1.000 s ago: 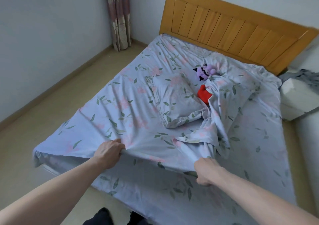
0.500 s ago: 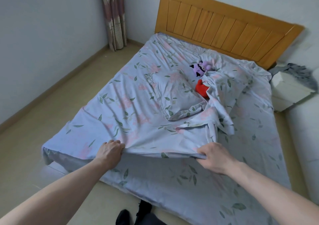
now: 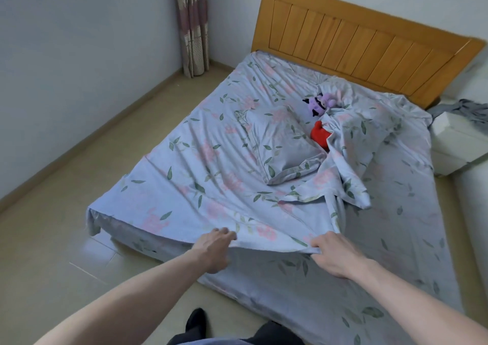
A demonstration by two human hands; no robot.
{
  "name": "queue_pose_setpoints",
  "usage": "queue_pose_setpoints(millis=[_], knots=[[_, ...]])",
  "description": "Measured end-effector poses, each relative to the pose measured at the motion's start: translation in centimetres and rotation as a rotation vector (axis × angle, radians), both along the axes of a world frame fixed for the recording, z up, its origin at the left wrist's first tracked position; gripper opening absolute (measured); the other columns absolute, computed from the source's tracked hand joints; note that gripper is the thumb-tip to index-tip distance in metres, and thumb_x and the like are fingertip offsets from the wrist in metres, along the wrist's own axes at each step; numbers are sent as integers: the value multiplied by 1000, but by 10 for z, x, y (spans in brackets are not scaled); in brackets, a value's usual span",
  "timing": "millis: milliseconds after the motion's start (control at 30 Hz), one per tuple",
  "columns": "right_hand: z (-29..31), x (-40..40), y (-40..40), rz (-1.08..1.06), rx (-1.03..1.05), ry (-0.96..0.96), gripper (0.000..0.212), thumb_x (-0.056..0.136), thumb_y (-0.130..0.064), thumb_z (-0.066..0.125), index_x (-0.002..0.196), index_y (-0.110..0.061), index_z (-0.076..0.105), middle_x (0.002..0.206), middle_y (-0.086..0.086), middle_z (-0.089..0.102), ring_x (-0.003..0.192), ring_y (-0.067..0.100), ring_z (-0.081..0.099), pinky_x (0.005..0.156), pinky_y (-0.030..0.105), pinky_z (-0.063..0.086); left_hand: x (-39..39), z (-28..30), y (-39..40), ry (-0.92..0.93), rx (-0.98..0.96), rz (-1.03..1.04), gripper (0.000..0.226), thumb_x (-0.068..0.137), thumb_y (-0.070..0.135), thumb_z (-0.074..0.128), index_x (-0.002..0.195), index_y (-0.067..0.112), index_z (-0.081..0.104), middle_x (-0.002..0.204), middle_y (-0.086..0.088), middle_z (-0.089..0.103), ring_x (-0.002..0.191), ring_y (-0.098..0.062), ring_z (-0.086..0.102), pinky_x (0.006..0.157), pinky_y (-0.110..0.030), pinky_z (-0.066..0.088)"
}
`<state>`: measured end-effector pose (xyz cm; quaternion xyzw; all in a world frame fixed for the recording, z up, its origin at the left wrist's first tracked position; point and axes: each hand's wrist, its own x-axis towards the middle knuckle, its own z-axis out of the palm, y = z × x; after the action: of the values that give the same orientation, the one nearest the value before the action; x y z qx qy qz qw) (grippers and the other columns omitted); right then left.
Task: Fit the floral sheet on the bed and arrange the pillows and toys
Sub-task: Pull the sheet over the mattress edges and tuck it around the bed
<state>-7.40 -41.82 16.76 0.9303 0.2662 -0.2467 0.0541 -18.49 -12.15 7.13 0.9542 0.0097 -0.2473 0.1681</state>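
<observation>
Both hands pinch the near hem of the floral sheet (image 3: 211, 175): the left hand (image 3: 211, 249) grips it with curled fingers, the right hand (image 3: 335, 254) holds a fold under its thumb. The sheet runs from the grip away toward the headboard (image 3: 364, 46), its left corner draped over the bed's edge. One pillow (image 3: 280, 143) lies mid-bed below the headboard, one purple toy (image 3: 320, 104) and one red toy (image 3: 319, 133) just beside it, part-covered by bunched cloth. Bare floor (image 3: 79, 212) lies left of the bed
</observation>
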Motion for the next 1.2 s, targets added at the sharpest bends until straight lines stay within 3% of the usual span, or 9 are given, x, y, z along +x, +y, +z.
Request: queue_pose_setpoints(millis=[133, 233, 333, 467, 567, 767, 867, 933, 1200], knots=[[5, 1, 4, 49, 88, 16, 36, 94, -44, 47, 68, -19, 45, 70, -1, 47, 73, 31, 47, 62, 39, 39, 20, 11, -84, -169, -103, -77, 74, 78, 40, 71, 141, 30, 31, 140, 2, 39, 122, -24, 41, 99, -40, 43], [7, 10, -13, 83, 127, 32, 33, 93, -48, 46, 74, -21, 51, 75, -1, 52, 73, 28, 49, 61, 37, 36, 43, 16, -137, -304, -63, 10, 45, 89, 37, 61, 130, 27, 45, 127, 2, 51, 117, -25, 46, 95, -36, 39], [-1, 18, -36, 129, 126, 73, 29, 92, -46, 48, 75, -22, 49, 78, -2, 53, 74, 28, 51, 58, 38, 35, 58, 14, -158, -447, -63, 128, 24, 91, 22, 48, 107, 26, 65, 103, 3, 63, 99, -26, 59, 75, -29, 32], [-17, 56, -83, 205, 67, 138, 15, 88, -29, 56, 90, -27, 42, 93, -7, 43, 84, 25, 46, 70, 36, 36, 64, 10, -185, -570, -78, 241, 30, 78, 26, 39, 92, 27, 66, 87, 4, 63, 83, -25, 62, 68, -29, 35], [-39, 77, -104, 252, -70, 184, 28, 79, -9, 55, 101, -25, 48, 95, -4, 49, 87, 27, 50, 72, 35, 41, 54, 8, -214, -621, -78, 370, 23, 78, 27, 42, 82, 27, 64, 79, 6, 62, 76, -23, 61, 64, -27, 34], [-61, 96, -130, 412, -270, 207, 22, 78, -12, 49, 97, -15, 60, 87, 3, 56, 88, 30, 57, 68, 32, 47, 27, 9, -250, -555, -20, 619, 28, 79, 19, 53, 94, 31, 72, 91, 11, 67, 84, -19, 63, 67, -27, 38], [-66, 112, -154, 515, -378, 28, 24, 82, -19, 52, 104, -22, 61, 121, 7, 64, 120, 31, 56, 102, 42, 40, 16, 9, -255, -518, -52, 700, 32, 82, 24, 49, 99, 33, 75, 94, 13, 69, 87, -17, 63, 71, -32, 50], [-67, 126, -174, 557, -436, -105, 37, 86, -19, 54, 122, -25, 62, 135, 4, 59, 136, 31, 42, 110, 42, 32, 13, 11, -262, -507, -46, 743, 28, 85, 23, 52, 98, 33, 75, 94, 13, 69, 87, -16, 63, 73, -33, 51], [-53, 171, -231, 366, -377, -285, 39, 96, -19, 48, 130, -30, 60, 138, -8, 59, 133, 19, 44, 99, 33, 36, 18, 7, -269, -421, 64, 780, 21, 93, 26, 57, 99, 32, 76, 97, 12, 71, 91, -17, 61, 69, -29, 40]])
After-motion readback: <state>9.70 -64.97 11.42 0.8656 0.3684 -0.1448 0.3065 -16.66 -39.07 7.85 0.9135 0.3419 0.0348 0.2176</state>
